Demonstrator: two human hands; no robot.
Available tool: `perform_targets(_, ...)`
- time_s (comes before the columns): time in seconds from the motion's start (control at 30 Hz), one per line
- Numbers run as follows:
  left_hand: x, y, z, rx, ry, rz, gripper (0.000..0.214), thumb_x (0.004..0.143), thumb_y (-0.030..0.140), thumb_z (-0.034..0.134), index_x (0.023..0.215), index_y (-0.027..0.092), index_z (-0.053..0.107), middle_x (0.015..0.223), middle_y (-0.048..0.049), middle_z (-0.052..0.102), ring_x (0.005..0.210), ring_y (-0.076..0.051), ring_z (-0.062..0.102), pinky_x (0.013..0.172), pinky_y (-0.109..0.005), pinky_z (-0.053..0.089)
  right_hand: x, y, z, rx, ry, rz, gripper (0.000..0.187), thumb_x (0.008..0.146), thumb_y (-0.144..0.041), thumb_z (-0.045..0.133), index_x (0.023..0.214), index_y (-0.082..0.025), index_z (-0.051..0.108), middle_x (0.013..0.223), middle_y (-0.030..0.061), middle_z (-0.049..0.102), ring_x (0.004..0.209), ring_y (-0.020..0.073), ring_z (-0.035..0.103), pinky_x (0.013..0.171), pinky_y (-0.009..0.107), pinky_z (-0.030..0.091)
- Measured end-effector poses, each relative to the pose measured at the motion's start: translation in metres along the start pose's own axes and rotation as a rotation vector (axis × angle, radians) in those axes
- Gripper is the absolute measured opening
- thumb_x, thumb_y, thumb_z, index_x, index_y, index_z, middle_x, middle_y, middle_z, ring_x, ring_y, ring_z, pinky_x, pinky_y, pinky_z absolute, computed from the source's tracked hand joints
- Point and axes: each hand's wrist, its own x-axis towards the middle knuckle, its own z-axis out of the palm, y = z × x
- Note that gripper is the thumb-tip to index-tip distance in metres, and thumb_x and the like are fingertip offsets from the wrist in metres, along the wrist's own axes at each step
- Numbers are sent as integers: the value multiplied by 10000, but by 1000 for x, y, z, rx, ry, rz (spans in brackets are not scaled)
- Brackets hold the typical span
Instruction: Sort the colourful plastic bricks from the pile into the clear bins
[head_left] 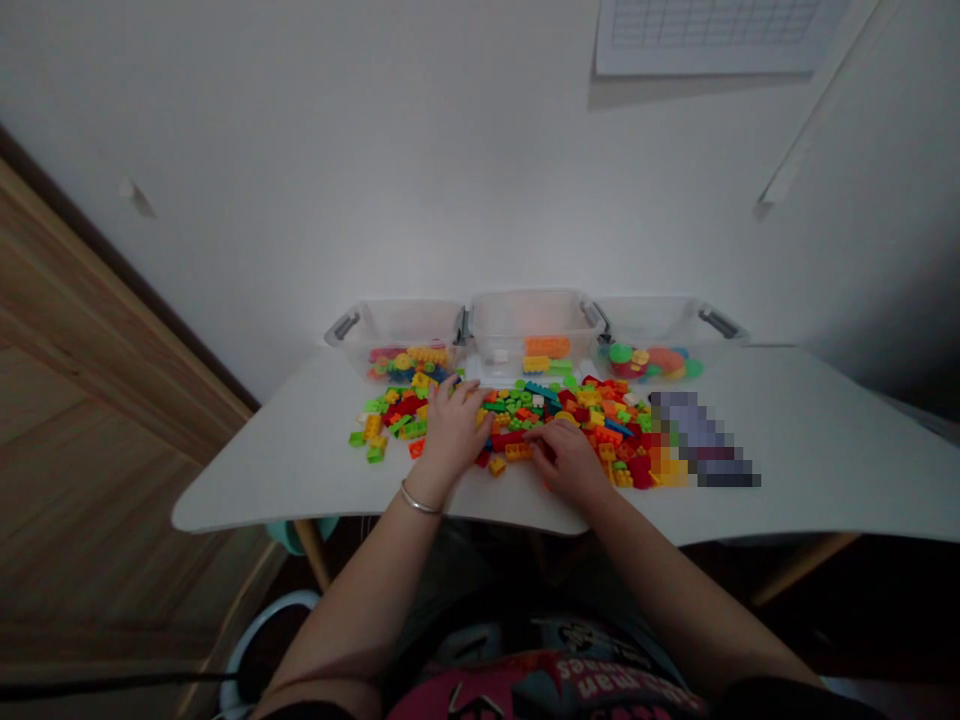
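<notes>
Toy building bricks in many colours lie in a loose heap (517,405) across the middle of the white table. Over the left part of the heap is my left hand (454,425), palm down with its fingers spread; no brick shows in its grasp. My right hand (571,460) rests low at the heap's front, its fingers curled inward. Its fingertips meet the end of a long red brick (508,439), just behind an orange brick (517,453). Whatever the right fingers close on is hidden. A single yellow brick (497,466) sits between the hands.
Three clear plastic bins stand along the wall: the left bin (409,318) and right bin (652,318) hold mixed pieces, the middle bin (532,312) a few orange, yellow and green ones. A pixelated flat object (697,435) lies right of the heap. The table's front edge curves.
</notes>
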Motion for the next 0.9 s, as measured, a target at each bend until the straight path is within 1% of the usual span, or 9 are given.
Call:
perform_targets(0.1,-15,10,15,-10,-97,30,299,826,270,637,1119,264,693,1257,-92,647,1302,-359,444,1130,-664,213,0,0,-1,0,10,-7,150,857,-155,526,898,-214,658,857,69,675,873,230,593,839,402,501)
perform_targets(0.2,-22,12,20,11,-133,31,268,841,284,629,1099,257,700,1249,-96,654,1306,-364,444,1121,-666,231,0,0,-1,0,28,-9,142,848,-144,522,880,-209,644,848,72,667,873,231,592,825,394,501)
perform_targets(0.37,-21,7,18,24,-133,41,280,836,278,643,1111,266,692,1251,-89,657,1298,-359,455,1122,-672,226,0,-2,-3,-16,19,-3,120,843,-140,529,845,-208,628,821,69,655,856,232,586,812,391,496)
perform_targets(0.53,-19,4,16,68,-113,16,245,836,281,636,1071,274,705,1238,-94,662,1266,-361,484,1107,-666,253,0,-2,-3,-27,38,-7,121,842,-141,529,841,-206,631,822,70,661,852,233,580,813,392,490)
perform_targets(0.67,-10,7,18,15,-113,28,302,845,245,605,1135,265,688,1274,-94,644,1270,-337,486,1109,-631,285,0,-1,-3,-38,54,-10,130,839,-136,529,846,-216,631,822,64,661,851,230,578,817,388,487)
perform_targets(0.83,17,17,28,13,-220,216,419,898,175,476,1292,251,597,1396,-54,569,1307,-279,459,1116,-516,330,1,-3,-3,-46,59,-20,132,838,-134,525,845,-208,633,804,66,655,841,231,578,811,386,487)
perform_targets(0.9,28,21,34,15,-251,260,460,908,139,427,1334,253,561,1429,-43,541,1318,-270,452,1118,-503,325,1,-3,-4,-46,57,-16,137,835,-131,524,845,-212,634,802,64,655,839,229,579,803,382,488)
